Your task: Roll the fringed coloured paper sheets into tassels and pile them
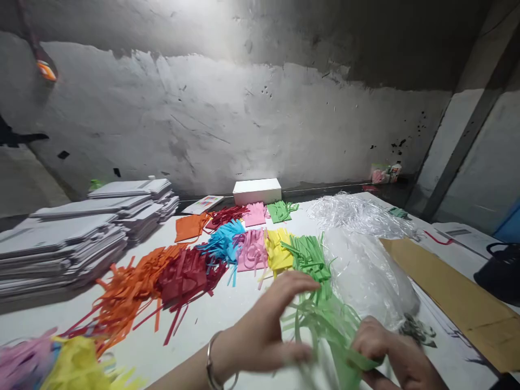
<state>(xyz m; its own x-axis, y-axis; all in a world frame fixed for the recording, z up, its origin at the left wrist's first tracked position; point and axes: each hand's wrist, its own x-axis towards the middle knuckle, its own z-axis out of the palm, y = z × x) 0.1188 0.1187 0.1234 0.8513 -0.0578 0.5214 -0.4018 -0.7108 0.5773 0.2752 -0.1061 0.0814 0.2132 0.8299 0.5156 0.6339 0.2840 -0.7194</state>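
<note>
Light green fringed tissue paper point(337, 325) hangs from my right hand point(390, 349), whose fingers are closed on its edge at the lower right. My left hand point(272, 317), with a silver bangle on the wrist, is just left of that paper, thumb and fingers apart, and looks blurred. Beyond the hands lies a pile of green fringed tissue paper point(311, 257). Beside it, running leftward, are yellow fringed paper point(279, 249), pink fringed paper point(252, 250), blue fringed paper point(225, 241), dark red fringed paper point(184, 279) and orange fringed paper point(136, 281).
Stacks of flat white card point(60, 244) stand at left. Yellow paper point(77, 365) lies at the lower left. A white box point(257, 190) sits by the wall. Clear plastic bags point(368, 276), shiny shredded strips point(357, 214) and brown cardboard point(455, 298) are at right.
</note>
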